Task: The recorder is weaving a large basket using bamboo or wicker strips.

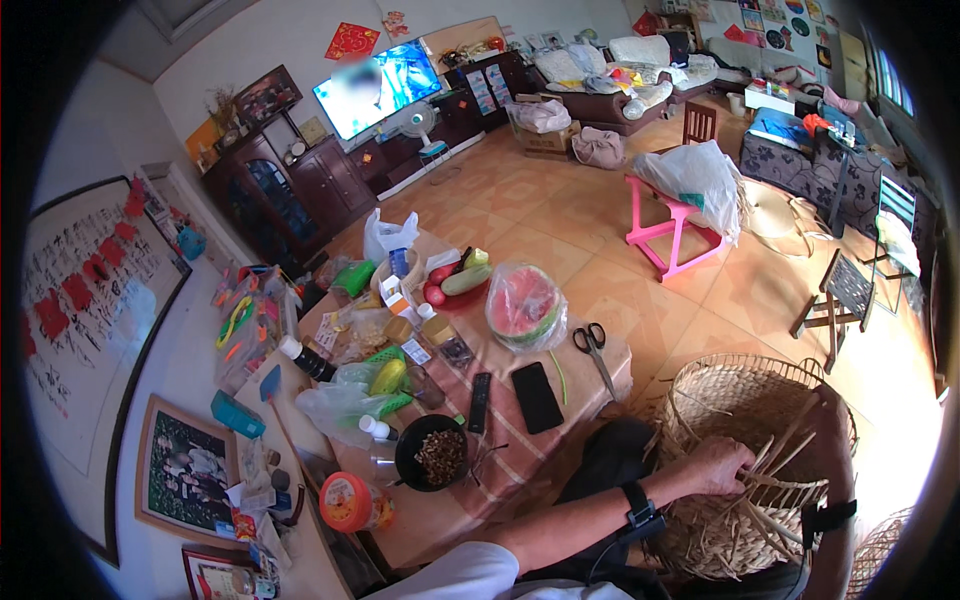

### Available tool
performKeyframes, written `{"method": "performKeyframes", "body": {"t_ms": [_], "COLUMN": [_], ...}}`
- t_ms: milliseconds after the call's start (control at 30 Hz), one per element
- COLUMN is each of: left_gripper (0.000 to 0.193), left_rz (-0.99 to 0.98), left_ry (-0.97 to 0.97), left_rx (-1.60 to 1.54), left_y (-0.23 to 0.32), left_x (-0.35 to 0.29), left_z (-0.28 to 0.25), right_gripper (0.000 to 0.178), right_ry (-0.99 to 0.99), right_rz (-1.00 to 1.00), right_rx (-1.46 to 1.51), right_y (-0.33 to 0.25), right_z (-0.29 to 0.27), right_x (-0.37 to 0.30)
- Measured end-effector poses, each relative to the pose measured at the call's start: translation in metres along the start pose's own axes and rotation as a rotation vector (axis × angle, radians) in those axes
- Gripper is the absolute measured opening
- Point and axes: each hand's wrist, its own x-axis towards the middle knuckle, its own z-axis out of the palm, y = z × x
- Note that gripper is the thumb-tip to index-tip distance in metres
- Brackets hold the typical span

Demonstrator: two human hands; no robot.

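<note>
A large woven straw basket (715, 535) stands at my lap on the right, with loose straw strips (775, 460) sticking out around its rim. My left hand (722, 466) is closed on straw strips at the near rim, its fingers curled and partly hidden. Past the basket's right side rises my right forearm, with a black strap near its lower part. At its upper end is my right hand (828, 402), close to a long straw strip; its fingers do not show clearly. A black band with a small device sits on my left wrist.
Left of me, a cloth-covered low table (520, 450) bears scissors (595, 355), a phone (538, 396), a remote control (479, 402), a black bowl (438, 455) of small brown pieces and a wrapped watermelon half (525, 305). A pink stool (672, 230) and a folding stool (838, 300) stand beyond.
</note>
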Motion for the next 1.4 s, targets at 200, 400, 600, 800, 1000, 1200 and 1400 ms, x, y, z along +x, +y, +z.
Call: {"method": "performKeyframes", "body": {"t_ms": [200, 400, 600, 800, 1000, 1200, 1400], "left_gripper": [0.028, 0.032, 0.03, 0.032, 0.029, 0.032, 0.035], "left_rz": [-0.026, -0.14, -0.061, 0.146, 0.103, 0.006, -0.139], "left_ry": [-0.061, -0.139, -0.169, -0.196, -0.334, -0.565, -0.853], "left_rx": [-0.089, -0.011, -0.126, -0.172, -0.323, -0.368, -0.376], "left_y": [-0.003, 0.008, 0.007, -0.006, -0.018, -0.027, -0.023], "left_x": [0.008, 0.005, 0.015, 0.013, 0.038, 0.047, 0.062], "left_z": [-0.001, -0.025, -0.012, -0.013, 0.011, -0.006, -0.015], "right_gripper": [0.047, 0.011, 0.013, 0.022, 0.026, 0.04, 0.051], "right_ry": [0.259, 0.376, 0.233, 0.12, 0.118, 0.071, 0.065], "right_rz": [-0.645, -0.469, -0.286, -0.435, -0.433, -0.506, -0.548], "right_rx": [-1.053, -0.838, -0.565, -0.677, -0.924, -0.988, -1.019], "right_y": [0.072, -0.03, 0.002, 0.007, 0.024, 0.022, 0.029], "right_z": [-0.136, -0.034, 0.015, 0.046, 0.047, 0.052, 0.049], "right_x": [0.012, -0.083, -0.15, -0.158, -0.158, -0.151, -0.156]}}
